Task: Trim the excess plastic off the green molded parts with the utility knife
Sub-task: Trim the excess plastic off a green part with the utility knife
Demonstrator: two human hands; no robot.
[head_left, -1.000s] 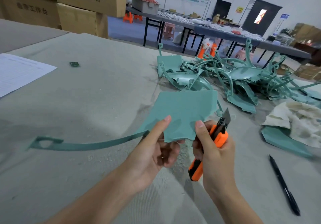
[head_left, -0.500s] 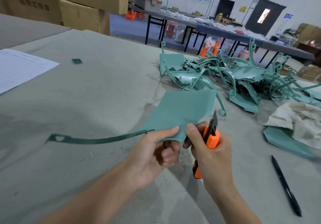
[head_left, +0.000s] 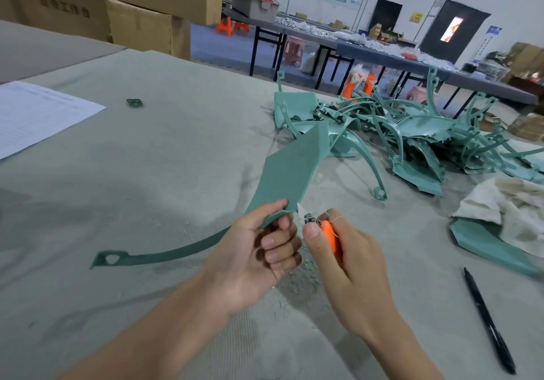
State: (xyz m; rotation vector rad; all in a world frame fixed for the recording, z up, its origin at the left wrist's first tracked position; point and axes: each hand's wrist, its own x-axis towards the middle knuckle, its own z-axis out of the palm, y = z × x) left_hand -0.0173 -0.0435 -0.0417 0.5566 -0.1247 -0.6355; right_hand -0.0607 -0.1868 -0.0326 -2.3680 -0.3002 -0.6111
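My left hand (head_left: 259,256) grips a green molded part (head_left: 291,170) by its lower edge, thumb on top and fingers curled under. The part's flat panel tilts up and away, and its long thin arm curves left to an eyelet end lying on the table. My right hand (head_left: 350,261) holds the orange utility knife (head_left: 328,233), thumb near the blade holder. The blade tip touches the part's lower right edge, just beside my left fingers. Most of the knife handle is hidden in my palm.
A heap of green molded parts (head_left: 412,135) lies at the back right. A crumpled white cloth (head_left: 509,211) covers another green piece (head_left: 485,244) on the right. A black pen (head_left: 488,320) lies near right. A paper sheet (head_left: 38,114) and small green scrap (head_left: 134,102) lie left. Cardboard boxes (head_left: 138,5) stand behind.
The part's panel has swung from lying flat to tilted up and away. The knife has turned from blade-up beside the part to blade pointing left against the part's lower edge.
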